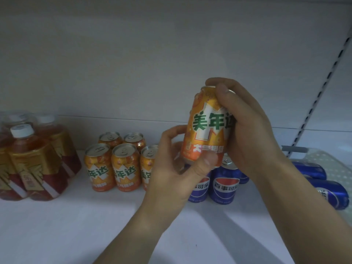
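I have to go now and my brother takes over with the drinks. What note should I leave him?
Left hand: fingers and thumb curled round the bottom of the orange can.
Right hand: grips the same can near its top.
The can is in the air, nearly upright, in front of the standing blue cans.
Done: a group of orange cans already stands on the shelf, to the left.
Left: probably set the held can down with that group.
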`<state>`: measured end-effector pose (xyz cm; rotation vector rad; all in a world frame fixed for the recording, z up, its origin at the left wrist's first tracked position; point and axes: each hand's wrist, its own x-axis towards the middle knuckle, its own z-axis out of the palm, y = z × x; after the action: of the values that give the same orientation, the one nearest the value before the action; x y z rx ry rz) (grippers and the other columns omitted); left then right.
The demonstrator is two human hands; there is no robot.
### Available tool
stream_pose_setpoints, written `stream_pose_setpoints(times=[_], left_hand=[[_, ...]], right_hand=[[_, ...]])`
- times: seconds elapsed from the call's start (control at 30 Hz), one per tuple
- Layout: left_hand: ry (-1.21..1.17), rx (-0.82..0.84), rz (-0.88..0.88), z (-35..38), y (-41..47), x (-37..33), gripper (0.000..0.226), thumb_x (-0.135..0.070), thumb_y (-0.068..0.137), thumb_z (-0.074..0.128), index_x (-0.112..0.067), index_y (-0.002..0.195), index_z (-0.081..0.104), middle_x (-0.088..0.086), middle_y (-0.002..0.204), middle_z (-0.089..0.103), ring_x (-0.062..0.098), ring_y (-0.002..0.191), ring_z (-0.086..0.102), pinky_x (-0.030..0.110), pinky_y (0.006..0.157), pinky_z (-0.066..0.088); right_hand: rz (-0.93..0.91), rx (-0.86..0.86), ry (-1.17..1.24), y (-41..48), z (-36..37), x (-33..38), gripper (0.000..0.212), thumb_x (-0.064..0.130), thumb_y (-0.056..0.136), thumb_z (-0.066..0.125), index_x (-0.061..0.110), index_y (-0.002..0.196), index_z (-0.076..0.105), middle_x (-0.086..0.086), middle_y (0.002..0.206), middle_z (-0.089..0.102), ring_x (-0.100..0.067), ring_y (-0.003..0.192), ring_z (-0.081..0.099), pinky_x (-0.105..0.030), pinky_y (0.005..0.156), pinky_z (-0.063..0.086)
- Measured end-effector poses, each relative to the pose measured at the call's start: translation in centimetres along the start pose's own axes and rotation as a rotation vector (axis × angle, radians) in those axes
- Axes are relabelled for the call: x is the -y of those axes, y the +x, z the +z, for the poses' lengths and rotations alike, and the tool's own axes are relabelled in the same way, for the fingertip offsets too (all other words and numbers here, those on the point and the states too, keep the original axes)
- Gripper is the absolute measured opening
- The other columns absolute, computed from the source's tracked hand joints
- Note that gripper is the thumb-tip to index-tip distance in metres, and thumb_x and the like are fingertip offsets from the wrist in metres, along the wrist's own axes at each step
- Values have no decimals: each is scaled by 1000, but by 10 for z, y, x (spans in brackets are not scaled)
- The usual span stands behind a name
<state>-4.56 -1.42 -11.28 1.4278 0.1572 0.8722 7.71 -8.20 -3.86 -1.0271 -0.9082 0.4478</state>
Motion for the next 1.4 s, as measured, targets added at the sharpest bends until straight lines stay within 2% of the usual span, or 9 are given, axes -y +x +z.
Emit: stream_pose_setpoints(times=[0.1,0.23,0.43,0.53,0.67,0.9,1.03,1.27,1.4], left_hand=[[-1,-73,13,-1,2,0,69,-44,61,86,-31,122,57,0,118,73,22,108,72,41,91,59],[-225,27,-73,-4,1,-4,76,-52,65,86,-15,126,62,6,121,73,26,111,70,34,87,58],[-168,-9,-31,-2,-1,-3,71,-56,68,84,-22,127,63,6,123,72,27,116,68,44,96,55],[-124,-79,68,3,-1,-7,65,-44,72,81,-23,129,59,1,121,72,23,114,69,39,91,57],[-63,-131,196,-2,6,-10,61,-17,74,81,-18,130,57,-5,120,73,14,110,71,26,84,58],[202,-260,373,-23,12,-3,56,-1,82,78,-15,132,56,6,127,67,19,116,68,36,92,58],[207,-269,439,-25,12,-7,57,-12,73,70,-10,129,56,-2,124,69,17,118,66,35,94,57],[169,-224,395,-29,12,-7,61,28,78,61,-1,130,53,-3,119,70,8,112,68,18,87,54],[-121,-112,248,-28,11,-16,72,9,81,70,-10,144,42,16,131,64,23,113,70,34,87,59]], right_hand=[[12,20,-26,0,0,-2,36,36,88,63,18,120,67,-2,110,76,-18,95,74,-35,77,60],[68,78,73,1,-3,4,44,36,91,56,14,129,64,-1,109,76,-19,99,74,-39,83,62],[56,101,42,0,-4,7,44,38,90,56,17,129,64,0,110,76,-18,99,73,-39,86,61],[58,144,-107,-2,-3,9,51,38,87,65,20,134,61,-1,117,76,-20,107,74,-42,91,61],[-37,228,-403,-6,-1,10,67,25,75,89,18,134,58,1,115,77,-15,105,75,-38,90,63],[-295,281,-539,-14,10,8,77,-5,66,92,21,131,58,13,117,70,-9,114,68,-24,93,56],[-383,303,-632,-20,17,13,73,9,65,89,25,130,60,17,116,70,-7,114,67,-17,90,52],[-471,276,-782,-24,23,17,73,33,61,90,31,128,60,21,118,68,-5,117,63,-14,90,49],[-503,229,-658,-25,21,24,72,21,66,94,26,127,56,17,114,67,-12,111,68,-23,87,55]])
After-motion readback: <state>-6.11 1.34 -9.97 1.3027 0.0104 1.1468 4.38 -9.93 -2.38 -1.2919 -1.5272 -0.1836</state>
